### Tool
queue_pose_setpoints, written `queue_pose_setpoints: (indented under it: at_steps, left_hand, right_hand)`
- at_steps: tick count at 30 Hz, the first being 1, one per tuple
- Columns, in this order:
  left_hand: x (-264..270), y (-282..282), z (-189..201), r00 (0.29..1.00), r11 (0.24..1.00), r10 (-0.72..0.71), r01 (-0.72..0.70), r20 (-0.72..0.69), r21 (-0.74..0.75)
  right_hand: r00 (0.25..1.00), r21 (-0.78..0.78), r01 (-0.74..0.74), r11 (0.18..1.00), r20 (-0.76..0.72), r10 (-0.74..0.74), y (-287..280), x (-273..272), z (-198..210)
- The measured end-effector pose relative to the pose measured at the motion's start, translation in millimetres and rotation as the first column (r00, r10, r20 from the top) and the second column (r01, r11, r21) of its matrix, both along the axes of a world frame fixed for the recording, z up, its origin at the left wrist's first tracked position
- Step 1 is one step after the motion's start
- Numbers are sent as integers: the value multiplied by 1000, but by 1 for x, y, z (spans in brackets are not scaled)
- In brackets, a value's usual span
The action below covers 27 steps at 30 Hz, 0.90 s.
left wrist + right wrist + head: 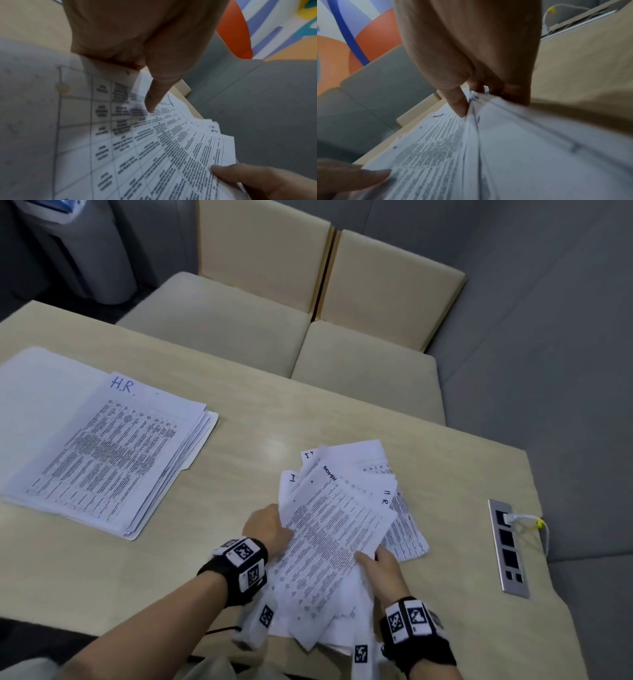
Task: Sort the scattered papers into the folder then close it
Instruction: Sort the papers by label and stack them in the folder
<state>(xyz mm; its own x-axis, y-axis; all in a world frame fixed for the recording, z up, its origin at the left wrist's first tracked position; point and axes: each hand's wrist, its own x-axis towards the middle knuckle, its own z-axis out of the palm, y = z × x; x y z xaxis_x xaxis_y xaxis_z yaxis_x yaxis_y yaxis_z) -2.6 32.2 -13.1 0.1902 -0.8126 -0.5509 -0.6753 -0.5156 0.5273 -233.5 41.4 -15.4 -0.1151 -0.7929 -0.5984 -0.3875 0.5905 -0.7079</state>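
Observation:
A fanned bundle of printed papers (337,529) sits at the near middle of the table; its top sheet is marked ADMIN and another H.R. My left hand (269,525) grips the bundle's left edge, thumb on top (152,102). My right hand (380,568) pinches the right edge, thumb on the top sheet (457,104), fingers underneath. The open folder (200,453) lies at the far left, bearing a stack of sheets (113,453) whose top page is marked H.R.
A metal socket strip (508,549) with a white plug and cable is set into the beige table (239,542) at the right edge. Two cream chairs (363,368) stand behind the table. A grey bin (82,254) stands at the far left.

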Motion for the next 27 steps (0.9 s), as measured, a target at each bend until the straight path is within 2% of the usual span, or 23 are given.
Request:
queue_pose_setpoints:
  at_steps: [3, 5, 8, 10, 12, 14, 16, 18, 20, 22, 24, 26, 27]
  left_hand:
    - [10, 1, -2, 989, 988, 126, -132, -78, -76]
    - [22, 1, 2, 970, 974, 184, -202, -156, -104]
    - [43, 2, 10, 939, 979, 148, -183, -311, -87]
    - [54, 2, 12, 937, 985, 131, -159, -324, -60]
    - [58, 4, 11, 911, 975, 200, -220, -361, -14]
    - [57, 4, 7, 906, 965, 251, -262, -342, 15]
    - [55, 5, 4, 894, 948, 304, -318, -328, 11]
    - [58, 2, 3, 890, 931, 338, -364, -305, -30]
    - [64, -1, 6, 912, 931, 332, -358, -241, -75]
    - [72, -4, 7, 926, 933, 327, -349, -190, -91]
    - [76, -6, 5, 923, 928, 342, -361, -175, -94]
    - [76, -7, 4, 902, 912, 381, -403, -205, -78]
    - [75, -7, 3, 881, 899, 404, -431, -245, -70]
  right_hand:
    - [982, -137, 46, 990, -174, -69, -12, -7, 4]
    - [926, -196, 80, 977, -348, -145, -26, -26, -4]
    - [846, -127, 33, 991, -525, -96, -49, -46, -9]
    - [820, -73, 15, 997, -570, -54, -64, -49, -8]
    - [824, 3, 2, 1000, -567, 0, -75, -49, -9]
    - [845, 76, -68, 995, -525, 98, -80, -46, -10]
    - [877, 61, -126, 990, -460, 140, -84, -41, -7]
    - [915, -36, -76, 996, -399, 55, -89, -38, 3]
    - [918, -208, 41, 977, -379, -119, -96, -37, 19]
    - [903, -406, 187, 894, -288, -320, -101, -36, 39]
    - [877, -556, 359, 750, -73, -474, -101, -32, 62]
    - [833, -568, 515, 641, 157, -530, -99, -27, 78]
    - [814, -525, 570, 632, 256, -521, -98, -24, 80]
